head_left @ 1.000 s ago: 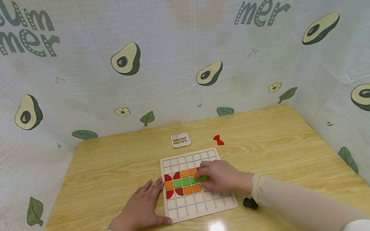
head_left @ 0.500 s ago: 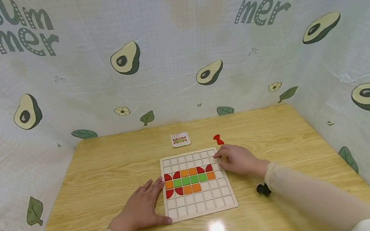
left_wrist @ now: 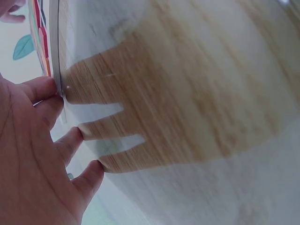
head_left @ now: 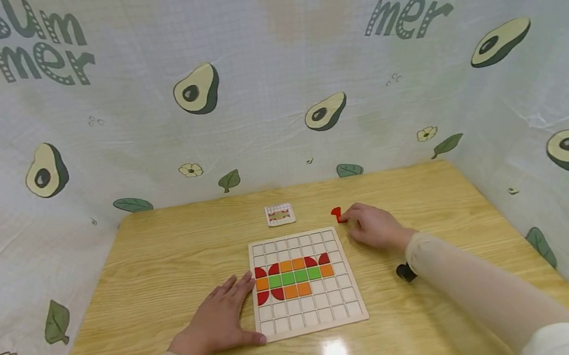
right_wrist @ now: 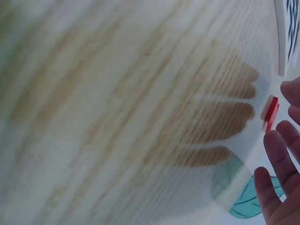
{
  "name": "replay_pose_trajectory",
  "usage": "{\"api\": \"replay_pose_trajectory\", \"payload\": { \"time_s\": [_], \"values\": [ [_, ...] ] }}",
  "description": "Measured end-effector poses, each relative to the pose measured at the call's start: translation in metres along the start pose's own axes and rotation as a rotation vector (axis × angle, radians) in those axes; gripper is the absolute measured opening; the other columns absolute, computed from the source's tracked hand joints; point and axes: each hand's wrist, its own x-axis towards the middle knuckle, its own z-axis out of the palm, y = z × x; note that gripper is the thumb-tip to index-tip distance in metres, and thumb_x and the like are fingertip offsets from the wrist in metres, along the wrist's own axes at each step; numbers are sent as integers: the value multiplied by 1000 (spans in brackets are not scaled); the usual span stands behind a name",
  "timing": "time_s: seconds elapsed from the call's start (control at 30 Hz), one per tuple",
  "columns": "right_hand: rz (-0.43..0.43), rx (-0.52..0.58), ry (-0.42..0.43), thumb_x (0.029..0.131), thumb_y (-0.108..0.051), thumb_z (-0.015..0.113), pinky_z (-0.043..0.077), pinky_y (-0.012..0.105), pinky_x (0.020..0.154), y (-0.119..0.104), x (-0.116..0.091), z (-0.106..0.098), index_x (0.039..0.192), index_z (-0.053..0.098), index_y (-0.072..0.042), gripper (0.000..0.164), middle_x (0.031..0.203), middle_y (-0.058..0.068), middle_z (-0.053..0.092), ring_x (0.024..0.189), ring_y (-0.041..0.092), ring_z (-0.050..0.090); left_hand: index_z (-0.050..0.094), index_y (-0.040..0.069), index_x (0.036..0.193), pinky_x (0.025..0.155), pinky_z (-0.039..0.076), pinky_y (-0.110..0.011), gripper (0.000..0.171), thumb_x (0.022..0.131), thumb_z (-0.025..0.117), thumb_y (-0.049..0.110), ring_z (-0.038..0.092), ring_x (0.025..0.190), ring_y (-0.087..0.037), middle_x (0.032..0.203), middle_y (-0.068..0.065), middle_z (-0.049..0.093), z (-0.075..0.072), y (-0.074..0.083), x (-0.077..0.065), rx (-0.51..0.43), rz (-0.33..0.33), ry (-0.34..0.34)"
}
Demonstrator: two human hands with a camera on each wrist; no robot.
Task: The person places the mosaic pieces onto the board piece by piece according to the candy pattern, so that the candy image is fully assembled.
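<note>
A pale wooden grid board (head_left: 314,321) lies on the table. Red quarter-round tiles (head_left: 263,297), orange square tiles (head_left: 297,291) and green square tiles (head_left: 294,277) fill part of three rows. My left hand (head_left: 216,317) lies spread at the board's left side, thumb by the lower corner; in the left wrist view its fingertips meet the board edge (left_wrist: 55,51). Beyond the board's far right corner, my right hand (head_left: 376,227) reaches loose red tiles (head_left: 336,212), fingertips right at them. The right wrist view shows these red pieces (right_wrist: 270,112) beside parted, loosely bent fingers (right_wrist: 276,145).
A small pattern card (head_left: 280,214) with a similar coloured design lies behind the board. Black wrist cameras show under both sleeves. A printed cloth (head_left: 261,112) with avocados hangs behind the wooden table (head_left: 170,242) and along its sides.
My right hand has left the board's tile rows and moved right and away to the loose red tiles, uncovering the tiles beneath it. The left hand has stayed at the board's edge.
</note>
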Motion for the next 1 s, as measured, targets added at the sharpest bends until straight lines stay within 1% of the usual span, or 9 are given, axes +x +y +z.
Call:
{"api": "replay_pose_trajectory", "payload": {
  "time_s": [0.07,0.13,0.23,0.37,0.57,0.7,0.8,0.93,1.0],
  "values": [
    [5,-2,-17,91,-17,69,51,44,90,1,1,0,126,68,-10,35,125,7,62,101,24,61,37,10,155,113,27,-57,116,68,68,80,24,147,-35,163,-2,26,0,1,1,-11,3,2],
    [2,-18,-31,93,-17,67,48,48,98,1,0,0,127,67,-9,36,129,9,62,113,29,59,37,10,155,113,26,-57,116,68,68,80,23,147,-35,163,-1,25,0,2,1,-18,-1,0],
    [-20,-45,-38,93,-15,66,46,49,100,2,-1,0,128,67,-8,35,130,11,63,117,32,58,37,10,155,113,26,-58,116,68,68,81,23,147,-35,163,-1,26,-1,2,2,-18,1,0],
    [-54,-71,-49,94,-14,66,47,48,99,1,-5,-1,125,69,-10,32,126,8,65,116,30,59,37,10,155,113,26,-56,117,68,66,82,23,147,-35,163,-2,26,0,1,2,2,2,-2],
    [-48,-48,-74,94,-19,69,50,47,95,-4,-12,-3,125,69,-12,32,121,5,67,111,26,62,37,10,155,114,26,-56,117,68,67,81,23,147,-34,163,-3,26,1,-1,0,4,3,1],
    [-52,-47,-73,90,-20,73,51,45,92,-9,-16,-3,124,69,-10,36,117,4,68,104,23,62,37,9,155,114,25,-57,117,68,68,81,24,147,-35,162,-3,27,0,0,0,1,1,4],
    [-37,-67,-58,89,-24,75,52,42,87,-12,-18,-1,123,69,-11,37,111,2,67,95,20,60,37,9,155,114,25,-57,116,68,68,81,24,147,-35,162,-3,28,0,1,0,-1,-2,3],
    [-11,-116,-18,89,-32,76,51,36,78,-14,-17,6,117,72,-14,34,101,-1,65,84,16,55,37,9,155,114,25,-56,117,68,67,81,23,147,-35,163,-2,27,0,1,0,4,0,0],
    [-19,-134,9,88,-30,76,51,37,77,-15,-17,9,113,73,-13,30,98,-1,64,82,16,55,37,9,155,114,25,-56,117,69,66,82,23,147,-34,163,-2,27,0,1,0,8,0,1]
  ]
}}
